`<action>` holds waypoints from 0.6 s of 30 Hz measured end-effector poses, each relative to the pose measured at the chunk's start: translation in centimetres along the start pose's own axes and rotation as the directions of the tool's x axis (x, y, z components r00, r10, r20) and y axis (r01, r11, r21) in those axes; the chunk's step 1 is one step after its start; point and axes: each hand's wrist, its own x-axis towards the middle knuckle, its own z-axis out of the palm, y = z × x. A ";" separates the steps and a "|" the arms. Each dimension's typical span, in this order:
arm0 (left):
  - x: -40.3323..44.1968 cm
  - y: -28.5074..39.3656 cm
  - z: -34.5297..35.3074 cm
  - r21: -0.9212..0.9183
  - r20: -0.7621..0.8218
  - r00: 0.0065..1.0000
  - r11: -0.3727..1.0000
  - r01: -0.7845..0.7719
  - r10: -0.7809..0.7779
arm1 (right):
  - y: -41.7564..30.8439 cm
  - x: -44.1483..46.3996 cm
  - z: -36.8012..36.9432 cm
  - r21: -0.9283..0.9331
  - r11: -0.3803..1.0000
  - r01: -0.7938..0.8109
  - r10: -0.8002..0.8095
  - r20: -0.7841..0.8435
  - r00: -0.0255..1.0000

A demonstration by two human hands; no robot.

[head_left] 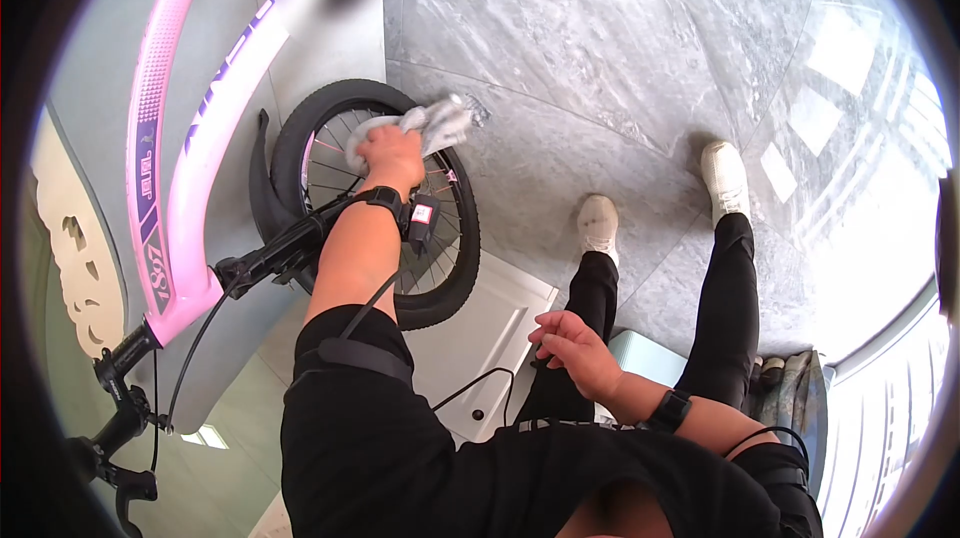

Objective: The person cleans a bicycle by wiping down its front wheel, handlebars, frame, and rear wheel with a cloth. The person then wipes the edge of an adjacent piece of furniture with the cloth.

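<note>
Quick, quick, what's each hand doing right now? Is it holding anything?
Left hand: closed on a grey cloth, over the bike's front wheel.
Right hand: open, fingers loosely curled, holding nothing.

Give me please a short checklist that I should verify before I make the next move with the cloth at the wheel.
1. Left hand has the cloth gripped: ok, it is bunched under the fingers.
2. Cloth is at the wheel: ok, it overlaps the spokes and tyre in this view; how firmly it presses, cannot tell.
3. Right hand is free: ok, it shows nothing held and is apart from the wheel.
4. Shoes are clear of the tyre: ok, both are on the floor to one side.
5. Wheel is not turning: cannot tell.
6. Bicycle frame is securely supported: cannot tell, no stand is visible.
</note>
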 end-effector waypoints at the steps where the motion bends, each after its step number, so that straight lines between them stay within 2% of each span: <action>1: -0.4 0.1 -0.5 0.016 0.054 0.996 0.998 0.068 -0.069 | -0.1 0.0 0.0 -0.001 1.000 0.000 0.000 -0.002 1.000; 2: -0.5 0.1 -0.8 0.035 0.106 0.985 0.990 0.134 -0.137 | -0.1 0.1 0.0 -0.001 1.000 0.002 -0.002 -0.006 1.000; 3: -0.2 0.1 -0.4 0.029 0.152 0.979 0.991 0.133 -0.135 | -0.2 0.1 0.1 0.001 1.000 0.003 -0.003 -0.010 1.000; 6: 0.1 -0.4 -0.5 -0.177 0.100 0.971 0.957 0.230 -0.215 | -0.1 0.1 0.0 0.005 1.000 -0.005 0.005 -0.024 1.000; 9: 3.1 -2.7 -0.4 -0.488 0.111 0.934 0.800 0.349 -0.340 | 0.0 0.2 -0.3 0.005 1.000 -0.016 0.016 -0.044 0.999; 16: 7.5 -6.2 2.8 -0.591 0.132 0.889 0.685 0.425 -0.438 | -0.6 -0.1 -0.2 0.016 1.000 -0.021 0.022 -0.071 0.997; 18: 7.6 -6.4 2.7 -0.600 0.174 0.913 0.696 0.395 -0.368 | -1.0 -0.1 -0.3 0.011 1.000 -0.020 0.021 -0.075 0.997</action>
